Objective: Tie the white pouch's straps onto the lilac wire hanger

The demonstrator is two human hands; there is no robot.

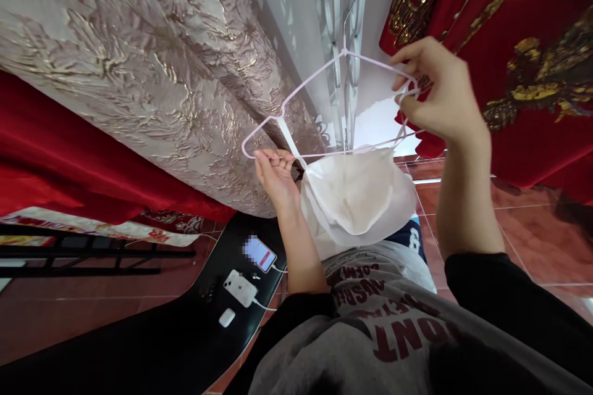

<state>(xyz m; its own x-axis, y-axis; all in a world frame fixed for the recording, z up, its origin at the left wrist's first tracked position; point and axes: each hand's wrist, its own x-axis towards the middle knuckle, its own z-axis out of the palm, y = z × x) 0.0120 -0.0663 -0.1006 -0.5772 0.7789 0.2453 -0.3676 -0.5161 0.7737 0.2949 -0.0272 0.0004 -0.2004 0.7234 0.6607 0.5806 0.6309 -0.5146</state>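
A thin pale pink wire hanger [306,83] hangs in front of me by its metal hook. My left hand [275,173] is closed around the hanger's lower left end, where a white strap runs down. My right hand [438,95] pinches the hanger's right shoulder together with another white strap. A small white fabric garment [356,197] droops from the straps below the hanger's bottom bar, between my forearms.
A beige and gold brocade garment [139,55] hangs at left, red and gold embroidered cloth [519,43] at right. Below lies a black surface [185,333] with two phones [241,287] on cables and a white earbud case [227,317]. The floor is red tile [523,247].
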